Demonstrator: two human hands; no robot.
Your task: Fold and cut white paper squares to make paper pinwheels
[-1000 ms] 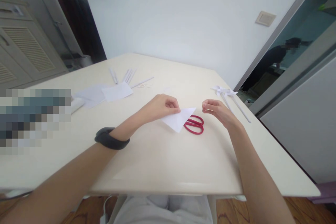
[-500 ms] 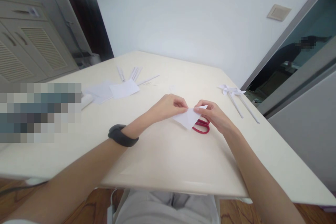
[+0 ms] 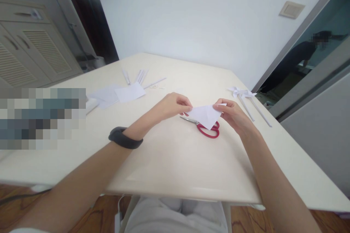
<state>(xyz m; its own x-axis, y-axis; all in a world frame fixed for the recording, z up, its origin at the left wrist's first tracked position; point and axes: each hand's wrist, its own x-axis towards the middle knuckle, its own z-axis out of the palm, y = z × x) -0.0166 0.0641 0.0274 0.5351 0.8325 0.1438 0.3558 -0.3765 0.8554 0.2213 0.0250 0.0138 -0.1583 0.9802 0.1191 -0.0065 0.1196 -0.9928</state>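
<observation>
A white paper folded into a triangle (image 3: 205, 115) is held just above the cream table (image 3: 169, 156). My left hand (image 3: 172, 105) pinches its left corner and my right hand (image 3: 234, 114) pinches its right corner. Red-handled scissors (image 3: 206, 130) lie flat on the table right below the paper, partly hidden by it. A dark band sits on my left wrist (image 3: 123, 138).
Loose white paper sheets (image 3: 120, 94) and several rolled paper sticks (image 3: 138, 76) lie at the far left. Two white paper pinwheels on sticks (image 3: 244, 98) lie at the far right edge. A person stands beyond the doorway (image 3: 298, 58). A cabinet (image 3: 30, 51) stands at left.
My right hand came in from the right and took the paper's right corner. Both hands then lifted the paper off the table, uncovering the scissors' blades.
</observation>
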